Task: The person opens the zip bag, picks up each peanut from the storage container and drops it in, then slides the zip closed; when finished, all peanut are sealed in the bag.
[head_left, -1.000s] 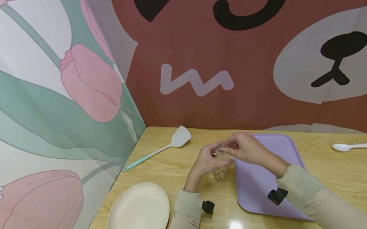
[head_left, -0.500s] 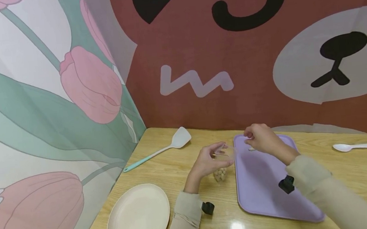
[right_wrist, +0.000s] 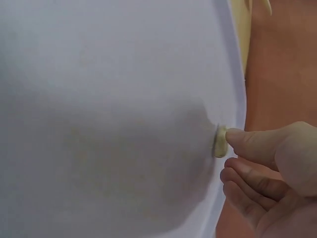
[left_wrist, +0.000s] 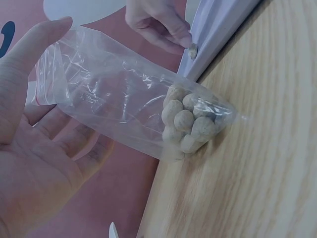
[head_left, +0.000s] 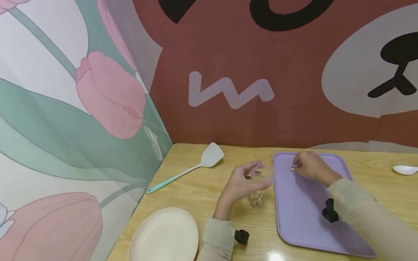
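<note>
My left hand (head_left: 242,182) holds a clear zip bag (left_wrist: 119,89) by its mouth, thumb on one side and fingers on the other. Several round, tan nut-like balls (left_wrist: 184,120) sit at the bag's bottom, which rests against the table. Over the far left part of the purple tray (head_left: 295,222), my right hand (head_left: 311,166) has a small pale nut-like piece (right_wrist: 221,141) at its thumb tip. That piece is at or just above the tray surface. The right index fingertip is partly hidden, but the fingers look pinched together.
A cream plate (head_left: 163,246) lies at the near left. Behind it is a spatula (head_left: 211,155) with a mint handle. A white spoon (head_left: 406,170) lies right of the tray. Printed cloth walls (head_left: 231,128) border the wooden table (head_left: 256,246) at the back and left.
My right hand has left the bag's mouth and moved right, over the tray, then lower, with the small piece. The left hand stays in place with the bag. The head view has shifted slightly.
</note>
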Available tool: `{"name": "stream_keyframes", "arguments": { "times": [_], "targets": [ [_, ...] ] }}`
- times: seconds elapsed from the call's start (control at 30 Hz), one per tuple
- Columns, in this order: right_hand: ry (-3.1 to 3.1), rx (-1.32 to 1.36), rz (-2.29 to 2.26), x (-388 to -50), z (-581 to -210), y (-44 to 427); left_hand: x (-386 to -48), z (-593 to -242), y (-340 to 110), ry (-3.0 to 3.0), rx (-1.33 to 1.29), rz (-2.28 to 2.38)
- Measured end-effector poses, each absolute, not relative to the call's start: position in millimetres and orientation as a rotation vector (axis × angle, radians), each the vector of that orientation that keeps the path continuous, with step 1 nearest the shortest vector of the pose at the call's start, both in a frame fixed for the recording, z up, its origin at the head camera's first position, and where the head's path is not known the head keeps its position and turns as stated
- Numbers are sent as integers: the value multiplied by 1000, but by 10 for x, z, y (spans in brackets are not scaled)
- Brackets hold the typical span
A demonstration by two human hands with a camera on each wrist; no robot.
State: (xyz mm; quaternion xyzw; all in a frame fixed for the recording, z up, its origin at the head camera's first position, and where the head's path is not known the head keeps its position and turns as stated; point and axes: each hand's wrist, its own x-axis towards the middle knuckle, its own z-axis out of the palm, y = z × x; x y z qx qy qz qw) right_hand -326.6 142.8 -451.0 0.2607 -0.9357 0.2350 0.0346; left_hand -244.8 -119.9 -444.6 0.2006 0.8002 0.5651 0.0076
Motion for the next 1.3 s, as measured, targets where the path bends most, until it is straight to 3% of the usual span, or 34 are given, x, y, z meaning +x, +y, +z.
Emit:
{"name": "stream_keyframes", "arguments": {
  "times": [0.77,1.3],
  "targets": [
    [-2858,796,759,-3309,-4635,1457,-2450,-4427,-1179,2477,639,1794],
    [-2660,904,817,-2945,-3911,1050,-2454,-4441,-1169,2448,647,1812]
  ]
}}
